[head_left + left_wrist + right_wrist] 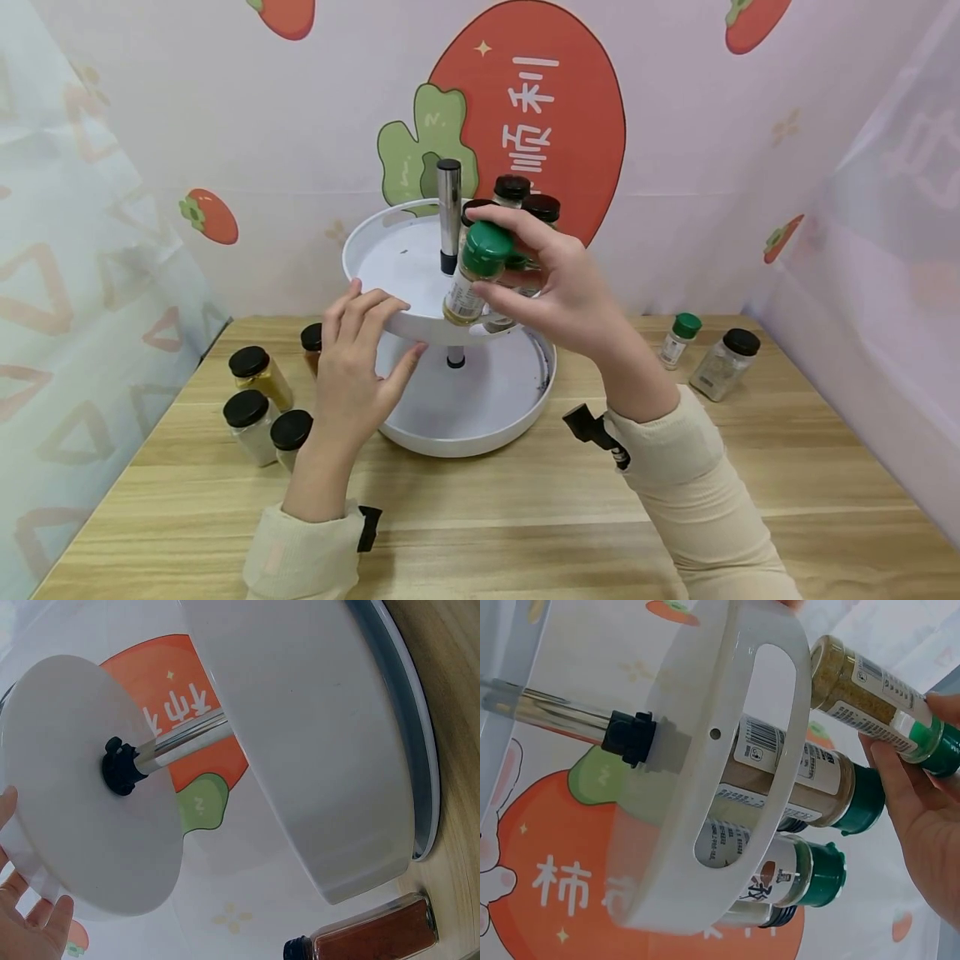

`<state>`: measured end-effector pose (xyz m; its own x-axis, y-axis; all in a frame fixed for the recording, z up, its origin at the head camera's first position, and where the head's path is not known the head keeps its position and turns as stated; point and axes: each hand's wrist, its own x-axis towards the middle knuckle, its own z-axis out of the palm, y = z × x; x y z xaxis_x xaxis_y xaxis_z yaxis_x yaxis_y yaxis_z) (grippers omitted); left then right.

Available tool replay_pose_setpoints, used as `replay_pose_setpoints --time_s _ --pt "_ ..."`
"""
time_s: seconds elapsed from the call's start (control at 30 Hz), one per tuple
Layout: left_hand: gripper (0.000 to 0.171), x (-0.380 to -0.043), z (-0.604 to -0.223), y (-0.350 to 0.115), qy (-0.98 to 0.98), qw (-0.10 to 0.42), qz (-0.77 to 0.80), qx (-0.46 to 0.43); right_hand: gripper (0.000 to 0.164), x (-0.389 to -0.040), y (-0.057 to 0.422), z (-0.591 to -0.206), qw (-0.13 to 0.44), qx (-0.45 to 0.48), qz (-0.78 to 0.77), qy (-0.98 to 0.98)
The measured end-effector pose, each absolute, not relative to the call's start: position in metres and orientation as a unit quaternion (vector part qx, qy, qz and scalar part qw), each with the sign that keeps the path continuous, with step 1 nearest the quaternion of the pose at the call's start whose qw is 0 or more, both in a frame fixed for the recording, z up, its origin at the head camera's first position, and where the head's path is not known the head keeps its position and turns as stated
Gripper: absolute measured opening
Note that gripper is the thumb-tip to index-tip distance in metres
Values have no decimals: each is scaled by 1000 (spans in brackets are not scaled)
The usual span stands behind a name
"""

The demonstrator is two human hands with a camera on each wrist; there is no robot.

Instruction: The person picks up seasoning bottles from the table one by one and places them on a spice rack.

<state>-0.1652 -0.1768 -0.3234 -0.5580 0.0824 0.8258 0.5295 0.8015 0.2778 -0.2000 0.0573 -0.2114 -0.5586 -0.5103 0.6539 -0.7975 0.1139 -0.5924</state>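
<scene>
My right hand (566,279) grips a spice jar (474,271) with a green cap and a white label, fingers and thumb about its upper end. The jar is tilted over the front rim of the upper tray of a white two-tier stand (420,325). Its yellowish-brown contents show in the right wrist view, close beside another green-capped jar (817,780) standing on the tray. My left hand (352,367) rests its loosely extended fingers on the upper tray's left front rim, its thumb lower and apart.
Black-capped jars (512,190) stand at the upper tray's back right, around a metal post (448,204). Several black-capped jars (261,379) stand on the table (525,533) at left. A green-capped jar (678,340) and a black-capped jar (726,364) are at right.
</scene>
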Motion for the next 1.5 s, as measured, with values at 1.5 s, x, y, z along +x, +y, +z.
replay_pose_setpoints --time_s 1.5 --pt "47 -166 -322 -177 -840 436 -261 -192 48 -205 31 -203 159 482 268 -819"
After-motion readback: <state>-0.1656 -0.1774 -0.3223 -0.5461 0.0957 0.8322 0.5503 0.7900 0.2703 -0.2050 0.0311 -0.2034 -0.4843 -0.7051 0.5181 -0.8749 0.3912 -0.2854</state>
